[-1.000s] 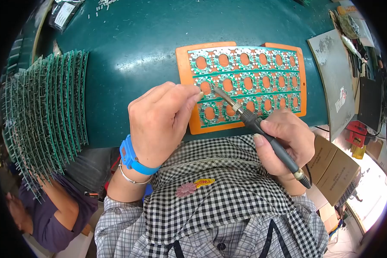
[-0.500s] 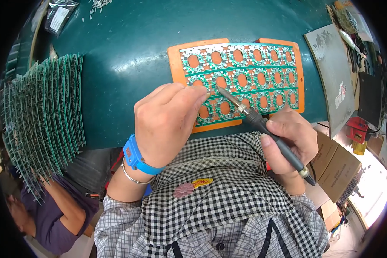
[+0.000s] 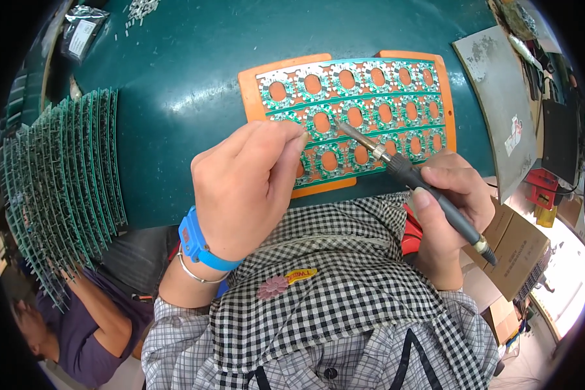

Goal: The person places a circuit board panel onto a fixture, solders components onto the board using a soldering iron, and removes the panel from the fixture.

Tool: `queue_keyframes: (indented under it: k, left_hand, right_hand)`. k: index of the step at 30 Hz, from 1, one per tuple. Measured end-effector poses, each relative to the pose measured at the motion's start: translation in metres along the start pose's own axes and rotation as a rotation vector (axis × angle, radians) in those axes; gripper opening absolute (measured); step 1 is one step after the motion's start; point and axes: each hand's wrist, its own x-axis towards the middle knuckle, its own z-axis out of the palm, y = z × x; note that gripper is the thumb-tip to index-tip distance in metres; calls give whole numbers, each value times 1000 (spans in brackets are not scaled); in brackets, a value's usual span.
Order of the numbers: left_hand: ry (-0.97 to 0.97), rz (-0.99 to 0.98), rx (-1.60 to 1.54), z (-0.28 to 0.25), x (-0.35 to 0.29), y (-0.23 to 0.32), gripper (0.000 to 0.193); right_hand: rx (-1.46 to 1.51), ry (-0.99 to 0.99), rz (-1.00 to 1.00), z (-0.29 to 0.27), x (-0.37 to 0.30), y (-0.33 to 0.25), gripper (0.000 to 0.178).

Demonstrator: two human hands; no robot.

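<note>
In the head view, my left grip (image 3: 244, 182) has thumb and forefinger pinched together over the lower left part of a green circuit board panel (image 3: 338, 100); I cannot tell whether anything thin sits between them. My right grip (image 3: 458, 205) is wrapped around the dark handle of a soldering iron (image 3: 406, 172), which slants away to the upper left of that grip. Its tip is just right of my left fingertips, at the panel's middle row; I cannot tell whether it touches.

The panel, three rows of rounded openings, lies ahead of both grips in an orange tray (image 3: 249, 96) on the green desk (image 3: 182, 62). Behind my left grip, a blue wrist strap (image 3: 195, 239) and a silver bangle (image 3: 198, 276) circle the wrist. Well left of that grip stands a row of upright circuit boards (image 3: 71, 169), with a co-worker in purple (image 3: 88, 341) below it. Far ahead and left lie a black plastic bag (image 3: 82, 32) and small white pieces (image 3: 141, 8). Ahead and right of my right grip is a grey plate (image 3: 491, 88); just right of it, lower, a cardboard box (image 3: 520, 257).
</note>
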Motion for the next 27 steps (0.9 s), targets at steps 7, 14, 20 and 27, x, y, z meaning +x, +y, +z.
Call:
queue_keyframes:
  k: [7, 14, 20, 27]
  left_hand:
    - [14, 34, 58, 5, 4, -3, 8]
    - [17, 46, 79, 5, 6, -2, 9]
    - [-1, 64, 100, 7, 8, -6, 9]
    - [-69, 60, 112, 1, 7, 5, 11]
  right_hand:
    - [-38, -40, -36, 4, 4, 4, 20]
    - [-39, -47, -32, 3, 5, 4, 20]
    - [-66, -50, -12, 4, 5, 1, 19]
    - [-28, -5, -28, -5, 2, 3, 21]
